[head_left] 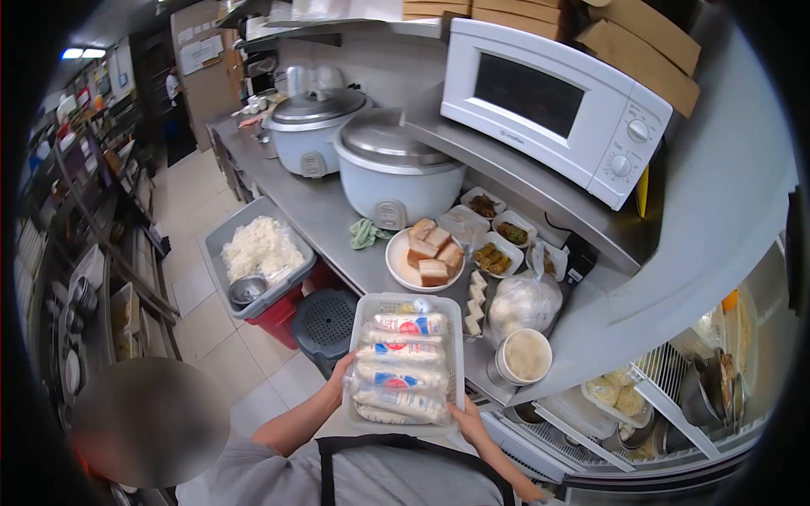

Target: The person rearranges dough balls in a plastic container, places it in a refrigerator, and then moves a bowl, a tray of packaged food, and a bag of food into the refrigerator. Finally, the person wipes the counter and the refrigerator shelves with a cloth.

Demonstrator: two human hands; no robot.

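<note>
Head view: left hand [342, 376], right hand [468, 420] gripping opposite sides of basket [458, 350]; wrapped rolls [401, 376] inside basket, long axes running hand-to-hand.

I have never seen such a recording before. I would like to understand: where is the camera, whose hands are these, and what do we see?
There is no robot here. A person wears one camera on the head; it looks forward and down, so its single picture shows their own bare hands.

The left hand and right hand hold a white basket from both sides. In it lie wrapped white packages.

On the metal counter stand two large lidded cookers, a green cloth and a dish of layered blocks, apparently meat. A microwave sits on the shelf above.
</note>
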